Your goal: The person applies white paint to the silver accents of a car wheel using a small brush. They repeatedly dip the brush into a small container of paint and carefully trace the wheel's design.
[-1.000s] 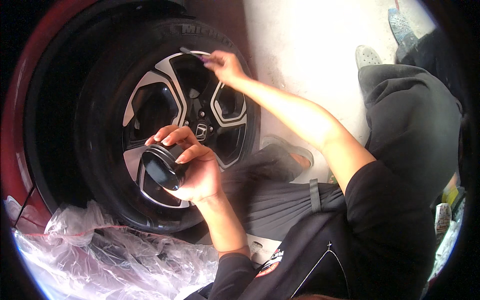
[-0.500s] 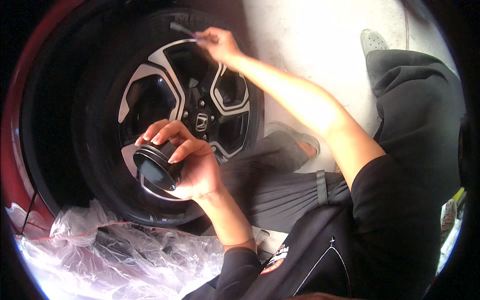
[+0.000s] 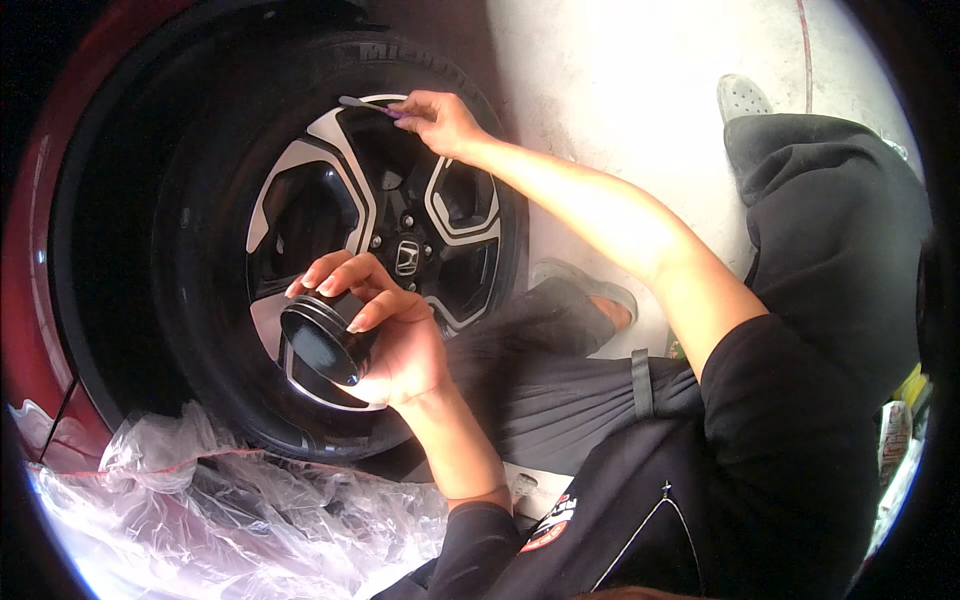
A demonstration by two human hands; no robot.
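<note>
**Small brush at the rim, jar held close by**

Pale, sunlit concrete floor lies behind a car wheel set in a dark arch with red bodywork at the left edge. Its tyre is matte black rubber; the alloy spokes are two-tone, bright silver faces edged against glossy black pockets. Crumpled clear plastic sheeting lies bunched below the tyre, likely to shield the ground or the body.

Right hand reaches to the top of the rim, its grip pinched narrow on a thin, light-coloured brush whose tip rests against the silver edge where rim meets tyre. Left hand wraps its grip round a small round black jar, ridged at the neck and glossy, tilted with its open mouth toward the person, just before the lower spokes, probably so the brush can reach it easily. Black sleeves and grey trousers fill the lower right.
</note>
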